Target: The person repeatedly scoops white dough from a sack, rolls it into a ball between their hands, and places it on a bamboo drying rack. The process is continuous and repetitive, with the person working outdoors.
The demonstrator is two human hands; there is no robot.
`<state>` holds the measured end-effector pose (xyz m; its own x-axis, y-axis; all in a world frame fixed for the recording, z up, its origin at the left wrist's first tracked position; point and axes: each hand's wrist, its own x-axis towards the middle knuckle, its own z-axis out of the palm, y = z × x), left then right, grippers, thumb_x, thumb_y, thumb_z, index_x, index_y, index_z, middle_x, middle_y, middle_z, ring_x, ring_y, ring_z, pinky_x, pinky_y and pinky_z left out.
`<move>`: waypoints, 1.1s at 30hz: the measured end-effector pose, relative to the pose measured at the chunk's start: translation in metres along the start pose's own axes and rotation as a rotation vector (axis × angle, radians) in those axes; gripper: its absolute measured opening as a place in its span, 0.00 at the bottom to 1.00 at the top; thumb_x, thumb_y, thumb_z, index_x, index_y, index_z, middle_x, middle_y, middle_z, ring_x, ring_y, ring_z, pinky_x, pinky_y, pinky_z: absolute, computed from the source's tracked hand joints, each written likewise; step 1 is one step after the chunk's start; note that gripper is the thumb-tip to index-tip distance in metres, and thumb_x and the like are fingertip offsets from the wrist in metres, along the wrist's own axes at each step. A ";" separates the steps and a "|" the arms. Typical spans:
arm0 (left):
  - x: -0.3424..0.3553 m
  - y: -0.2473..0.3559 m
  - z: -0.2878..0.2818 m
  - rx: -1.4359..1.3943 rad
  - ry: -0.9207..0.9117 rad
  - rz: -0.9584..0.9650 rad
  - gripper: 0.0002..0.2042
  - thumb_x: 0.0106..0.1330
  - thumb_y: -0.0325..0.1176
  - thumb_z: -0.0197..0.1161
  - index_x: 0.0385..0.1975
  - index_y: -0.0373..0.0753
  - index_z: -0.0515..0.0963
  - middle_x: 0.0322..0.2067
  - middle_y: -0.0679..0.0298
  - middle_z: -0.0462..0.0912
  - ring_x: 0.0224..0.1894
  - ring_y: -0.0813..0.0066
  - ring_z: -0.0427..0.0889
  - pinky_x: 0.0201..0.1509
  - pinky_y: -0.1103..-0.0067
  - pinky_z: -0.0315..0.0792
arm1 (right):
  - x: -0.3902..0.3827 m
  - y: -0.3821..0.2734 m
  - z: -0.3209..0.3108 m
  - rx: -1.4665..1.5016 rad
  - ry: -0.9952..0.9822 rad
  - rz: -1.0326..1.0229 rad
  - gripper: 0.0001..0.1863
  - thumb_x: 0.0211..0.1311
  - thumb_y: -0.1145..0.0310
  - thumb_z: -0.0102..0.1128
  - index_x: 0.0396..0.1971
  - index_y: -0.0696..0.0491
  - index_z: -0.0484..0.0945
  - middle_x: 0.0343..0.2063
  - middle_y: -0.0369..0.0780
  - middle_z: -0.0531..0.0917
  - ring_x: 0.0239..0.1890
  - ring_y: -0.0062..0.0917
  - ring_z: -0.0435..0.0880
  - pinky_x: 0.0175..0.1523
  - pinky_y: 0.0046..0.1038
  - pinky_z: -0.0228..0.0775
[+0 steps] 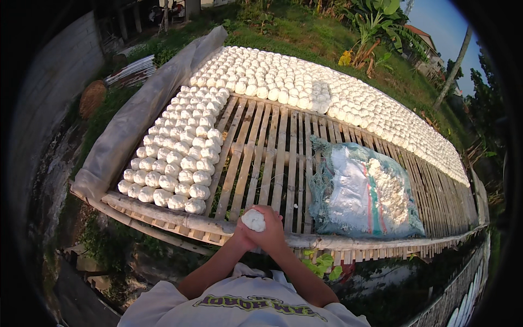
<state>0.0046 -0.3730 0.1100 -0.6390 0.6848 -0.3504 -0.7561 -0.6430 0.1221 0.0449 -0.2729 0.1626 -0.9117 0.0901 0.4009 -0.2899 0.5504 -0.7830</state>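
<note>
A white, rough-surfaced ball of doughy or starchy material (253, 220) is pressed between my two hands at the front edge of a slatted bamboo rack (260, 158). My right hand (271, 226) wraps round it from the right, and my left hand (241, 237) cups it from the left and below, partly hidden. Rows of similar white balls (173, 158) stand on the rack's left side. To the right, a woven plastic sack (348, 204) lies flat, with a heap of crumbly white material (389, 188) on it.
A long band of white balls (283, 73) covers the rack's far side. Grey plastic sheeting (147, 111) is bunched along its left edge. A bamboo pole (185, 219) forms the front rim. Beyond are grass (297, 32), a banana plant (376, 32) and a block wall (71, 60).
</note>
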 end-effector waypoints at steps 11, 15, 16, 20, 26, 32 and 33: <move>0.005 0.032 -0.014 0.706 0.260 0.718 0.24 0.79 0.46 0.45 0.67 0.37 0.69 0.65 0.54 0.75 0.69 0.62 0.72 0.72 0.63 0.65 | 0.019 0.016 0.041 0.824 0.151 0.580 0.42 0.71 0.64 0.71 0.76 0.58 0.54 0.66 0.46 0.72 0.64 0.35 0.78 0.66 0.36 0.76; -0.006 0.054 -0.038 1.161 0.428 0.983 0.24 0.74 0.35 0.55 0.68 0.35 0.67 0.67 0.52 0.70 0.70 0.58 0.69 0.74 0.61 0.59 | 0.052 0.057 0.039 1.152 0.099 0.819 0.35 0.72 0.65 0.68 0.72 0.50 0.61 0.63 0.41 0.75 0.63 0.35 0.80 0.61 0.44 0.81; -0.008 0.061 -0.047 1.382 0.518 1.006 0.25 0.73 0.34 0.57 0.68 0.35 0.67 0.66 0.51 0.71 0.68 0.56 0.69 0.73 0.60 0.59 | 0.062 0.068 0.038 1.141 0.059 0.869 0.32 0.73 0.64 0.67 0.70 0.50 0.63 0.62 0.42 0.76 0.62 0.37 0.81 0.62 0.47 0.81; -0.001 0.068 -0.079 1.947 0.756 1.052 0.28 0.65 0.36 0.65 0.65 0.37 0.70 0.57 0.51 0.76 0.61 0.49 0.74 0.66 0.56 0.61 | 0.109 0.111 0.035 1.129 -0.119 1.003 0.25 0.76 0.62 0.62 0.66 0.51 0.67 0.60 0.43 0.78 0.61 0.42 0.83 0.61 0.57 0.80; 0.012 0.064 -0.094 2.078 0.811 0.931 0.21 0.60 0.42 0.67 0.52 0.40 0.78 0.50 0.59 0.81 0.53 0.58 0.78 0.61 0.59 0.65 | 0.207 0.189 0.069 0.896 -0.235 1.009 0.25 0.74 0.65 0.63 0.65 0.51 0.66 0.60 0.45 0.77 0.59 0.44 0.83 0.57 0.57 0.82; 0.023 0.052 -0.115 2.283 1.032 0.770 0.29 0.61 0.50 0.67 0.59 0.38 0.77 0.54 0.52 0.82 0.58 0.52 0.80 0.62 0.54 0.72 | 0.341 0.274 0.151 0.523 -0.273 0.655 0.43 0.63 0.67 0.77 0.74 0.51 0.61 0.60 0.44 0.78 0.59 0.37 0.83 0.58 0.41 0.83; 0.025 0.051 -0.120 2.246 0.985 0.698 0.30 0.58 0.49 0.68 0.58 0.37 0.77 0.51 0.52 0.82 0.56 0.51 0.80 0.60 0.55 0.71 | 0.361 0.286 0.166 0.488 -0.294 0.610 0.43 0.63 0.66 0.77 0.74 0.52 0.61 0.60 0.45 0.78 0.59 0.36 0.83 0.58 0.40 0.82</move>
<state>-0.0331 -0.4298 -0.0039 -0.9950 -0.0174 0.0981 0.0237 0.9149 0.4029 -0.4150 -0.2207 0.0047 -0.9687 -0.0019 -0.2484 0.2480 0.0480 -0.9676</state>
